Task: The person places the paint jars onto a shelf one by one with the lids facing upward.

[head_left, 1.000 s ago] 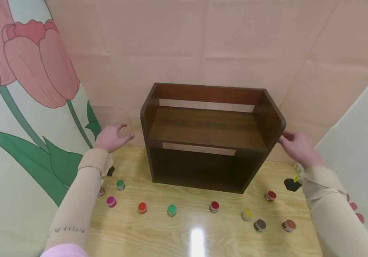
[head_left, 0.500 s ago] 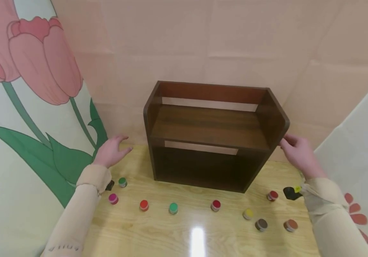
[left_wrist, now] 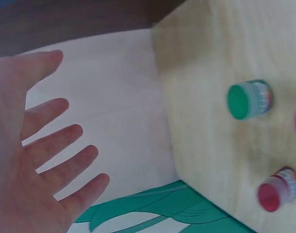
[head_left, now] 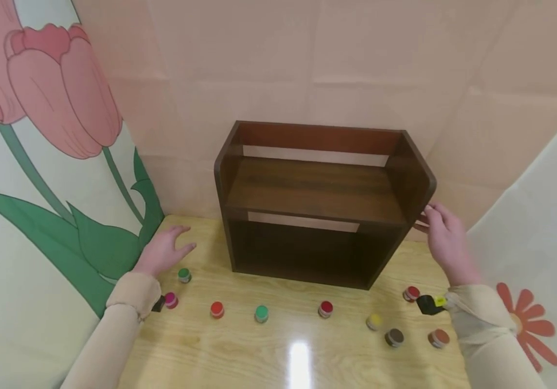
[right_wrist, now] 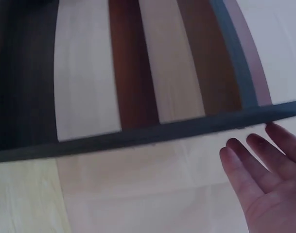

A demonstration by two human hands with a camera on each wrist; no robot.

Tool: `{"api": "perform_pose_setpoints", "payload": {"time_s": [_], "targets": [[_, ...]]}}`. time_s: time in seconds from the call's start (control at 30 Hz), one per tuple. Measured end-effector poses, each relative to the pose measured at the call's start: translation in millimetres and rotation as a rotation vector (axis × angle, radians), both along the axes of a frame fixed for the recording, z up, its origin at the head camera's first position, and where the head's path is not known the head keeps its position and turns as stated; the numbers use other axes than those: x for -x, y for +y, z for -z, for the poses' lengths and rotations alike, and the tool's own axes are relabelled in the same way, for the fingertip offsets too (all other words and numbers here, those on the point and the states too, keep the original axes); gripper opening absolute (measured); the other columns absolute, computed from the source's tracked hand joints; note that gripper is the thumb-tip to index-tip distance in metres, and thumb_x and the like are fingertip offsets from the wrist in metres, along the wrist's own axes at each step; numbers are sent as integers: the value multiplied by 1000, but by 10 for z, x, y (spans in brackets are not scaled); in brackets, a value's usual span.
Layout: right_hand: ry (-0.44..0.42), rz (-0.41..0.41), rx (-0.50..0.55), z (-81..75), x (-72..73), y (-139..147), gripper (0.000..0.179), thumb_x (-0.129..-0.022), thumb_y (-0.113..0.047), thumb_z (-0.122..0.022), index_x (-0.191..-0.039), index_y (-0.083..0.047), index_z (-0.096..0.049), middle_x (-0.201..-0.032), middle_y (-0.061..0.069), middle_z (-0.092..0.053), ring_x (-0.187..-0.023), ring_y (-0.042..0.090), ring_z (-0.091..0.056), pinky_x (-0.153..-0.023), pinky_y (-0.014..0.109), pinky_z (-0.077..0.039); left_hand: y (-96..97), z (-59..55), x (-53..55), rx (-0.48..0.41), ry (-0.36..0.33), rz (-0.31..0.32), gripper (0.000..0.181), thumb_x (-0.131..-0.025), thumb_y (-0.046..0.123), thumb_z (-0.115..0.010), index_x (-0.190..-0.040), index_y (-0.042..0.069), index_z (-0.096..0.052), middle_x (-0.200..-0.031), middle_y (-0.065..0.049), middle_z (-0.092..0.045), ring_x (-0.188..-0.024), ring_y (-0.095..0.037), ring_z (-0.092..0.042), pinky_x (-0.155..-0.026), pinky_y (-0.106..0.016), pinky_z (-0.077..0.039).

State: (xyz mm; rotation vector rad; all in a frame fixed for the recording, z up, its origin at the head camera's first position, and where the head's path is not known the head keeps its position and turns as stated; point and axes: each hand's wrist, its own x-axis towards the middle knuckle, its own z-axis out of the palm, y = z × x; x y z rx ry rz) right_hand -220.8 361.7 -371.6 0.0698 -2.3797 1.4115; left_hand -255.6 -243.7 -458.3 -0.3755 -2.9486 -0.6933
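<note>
A dark brown two-tier wooden shelf (head_left: 317,186) stands upright on the light wood table, against the back wall. To its left, my left hand (head_left: 163,251) hovers with thumb and fingers spread, apart from the side panel and holding nothing. Below it on the table is a small jar with a green lid (head_left: 184,275). The left wrist view shows the open palm and a red-lidded jar (left_wrist: 279,189) on its side of the table. My right hand (head_left: 445,240) is beside the shelf's right panel; in the right wrist view its fingertips (right_wrist: 230,154) are right at the panel's edge, fingers extended.
Several small lidded jars stand in a loose row before the shelf, among them a red one (head_left: 217,309), a teal one (head_left: 261,314), a yellow one (head_left: 374,322) and a brown one (head_left: 394,337). A tulip-printed cloth (head_left: 54,102) hangs at left, a white cloth (head_left: 545,216) at right.
Both hands have moved lower beside the shelf, the left one also drawing slightly away from it. The shelf and the jars stay where they were, apart from slight camera motion.
</note>
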Motion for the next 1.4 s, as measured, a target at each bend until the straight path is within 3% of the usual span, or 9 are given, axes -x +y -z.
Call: {"api": "perform_pose_setpoints", "payload": {"time_s": [0.1, 0.17, 0.23, 0.33, 0.4, 0.63, 0.9, 1.13, 1.4], "targets": [[18, -23, 193, 27, -33, -86, 39, -112, -24, -34, -126, 5, -57, -115, 2, -59, -99, 2, -63, -82, 18, -54, -25, 105, -43, -5, -25, 7, 59, -100, 36, -66, -142, -3, -54, -145, -28, -50, -134, -46, -46, -110, -58, -35], [23, -15, 219, 46, -50, -130, 35, -112, -27, -38, -122, 0, -57, -113, 2, -58, -99, 4, -63, -81, 16, -53, -45, 170, -68, -7, -48, -4, 59, -99, 36, -66, -142, -3, -54, -144, -27, -50, -133, -46, -47, -109, -57, -36], [26, 16, 188, 63, -57, -162, 35, -110, -31, -44, -122, -1, -57, -114, 3, -59, -99, 5, -62, -81, 16, -53, -66, 234, -83, 0, -68, -22, 59, -99, 37, -66, -141, -2, -55, -143, -26, -52, -132, -45, -48, -108, -57, -38], [9, 102, 29, 90, -46, -198, 45, -106, -40, -53, -131, -3, -56, -121, 4, -59, -100, 3, -61, -80, 14, -50, -103, 319, -90, -4, -93, -33, 58, -99, 37, -66, -140, -3, -56, -140, -27, -55, -129, -46, -50, -106, -59, -40], [3, 148, -8, 112, -26, -225, 51, -102, -43, -59, -136, -5, -56, -125, 5, -60, -100, 3, -61, -80, 13, -49, -136, 383, -87, -6, -114, -37, 58, -99, 37, -66, -140, -3, -56, -140, -27, -55, -129, -47, -50, -106, -59, -40], [25, 255, -8, 161, 29, -326, 49, -98, -41, -67, -133, -8, -60, -124, 6, -63, -106, 15, -63, -84, 16, -49, -254, 645, -88, -18, -221, -86, 63, -98, 41, -66, -143, -1, -54, -139, -28, -55, -127, -47, -51, -104, -61, -41], [92, 313, 9, 227, 51, -384, 43, -93, -34, -75, -123, -6, -62, -108, 2, -64, -92, 9, -62, -79, 15, -50, -360, 963, -47, -59, -221, -104, 62, -91, 42, -76, -136, 2, -62, -130, -26, -61, -113, -43, -62, -94, -59, -49], [127, 375, 23, 260, 100, -395, 42, -91, -35, -76, -118, -5, -64, -102, 0, -64, -86, 9, -61, -73, 14, -48, -274, 1040, -48, -25, -277, -137, 69, -82, 45, -83, -134, 3, -63, -128, -23, -64, -114, -41, -61, -95, -59, -48], [156, 387, 31, 278, 109, -406, 42, -92, -34, -76, -117, -3, -64, -100, -1, -63, -86, 9, -59, -74, 16, -48, -164, 1056, -59, 30, -350, -188, 71, -77, 38, -87, -134, 4, -63, -118, -19, -66, -96, -30, -61, -86, -53, -51]]}}
